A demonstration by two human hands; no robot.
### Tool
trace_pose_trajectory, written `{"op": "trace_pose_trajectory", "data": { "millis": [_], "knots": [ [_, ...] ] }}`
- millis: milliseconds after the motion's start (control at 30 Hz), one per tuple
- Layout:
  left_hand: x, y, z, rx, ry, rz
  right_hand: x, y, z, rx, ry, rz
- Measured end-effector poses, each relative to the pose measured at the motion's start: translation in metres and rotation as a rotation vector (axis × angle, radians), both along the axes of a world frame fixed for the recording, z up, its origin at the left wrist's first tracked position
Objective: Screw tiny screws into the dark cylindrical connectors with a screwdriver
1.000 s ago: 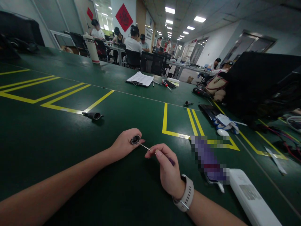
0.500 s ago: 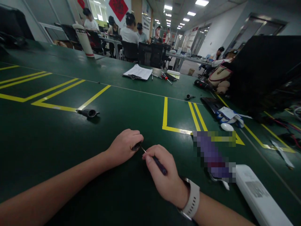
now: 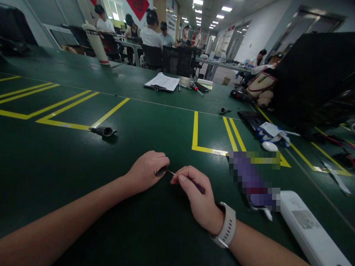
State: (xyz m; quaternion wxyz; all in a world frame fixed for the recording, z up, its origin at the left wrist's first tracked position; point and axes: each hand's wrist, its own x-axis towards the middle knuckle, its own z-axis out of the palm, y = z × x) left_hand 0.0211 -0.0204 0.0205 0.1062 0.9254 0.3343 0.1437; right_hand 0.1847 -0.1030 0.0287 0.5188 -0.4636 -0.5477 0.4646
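Closed round a dark hollow part [image 3: 161, 171], my left hand [image 3: 147, 170] rests low over the green table. Only the part's round open end shows; the fingers cover its other side. My right hand [image 3: 195, 192] pinches a slim screwdriver [image 3: 197, 185] with a dark purple handle and thin metal shaft. Its tip reaches the rim of the part's opening; I cannot tell whether it is inside. A similar black funnel-shaped part [image 3: 104, 131] lies on the table beyond my left hand. Another small dark part [image 3: 224, 110] lies farther back on the right.
Right of my right hand lie a blurred purple item [image 3: 251, 181] and a white power strip [image 3: 302, 221]. Blue-white gloves [image 3: 273, 133] and a white oval object [image 3: 269, 146] lie beyond. A clipboard [image 3: 162, 82], red screwdriver [image 3: 195, 87] and tall cup [image 3: 97, 46] stand or lie farther back.
My right hand has moved slightly right, and the screwdriver now lies at a flatter angle. My left hand keeps the dark part almost in place. The view has shifted slightly.
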Motion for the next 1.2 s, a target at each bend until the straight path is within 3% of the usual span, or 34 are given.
{"op": "trace_pose_trajectory", "data": {
  "millis": [67, 233, 333, 433, 600, 833, 1200],
  "knots": [
    [0.000, 0.000, 0.000, 0.016, 0.018, -0.018, 0.001, 0.001, -0.001, 0.002, 0.001, 0.010],
    [-0.001, 0.001, -0.001, -0.014, -0.024, -0.022, 0.004, 0.014, -0.010, -0.174, 0.401, 0.025],
    [-0.001, 0.003, -0.002, -0.052, -0.069, -0.027, 0.005, 0.018, -0.012, -0.239, 0.528, 0.029],
    [-0.001, 0.004, -0.002, -0.059, -0.058, -0.027, 0.004, 0.016, -0.012, -0.213, 0.495, 0.007],
    [-0.002, 0.004, 0.000, 0.037, 0.075, -0.070, 0.002, 0.010, -0.011, -0.097, 0.252, 0.021],
    [-0.003, 0.007, 0.004, 0.012, 0.070, -0.109, 0.008, 0.019, -0.010, -0.236, 0.475, 0.091],
    [-0.008, 0.014, 0.000, -0.001, 0.060, -0.120, 0.009, 0.018, -0.014, -0.204, 0.459, 0.092]
  ]
}}
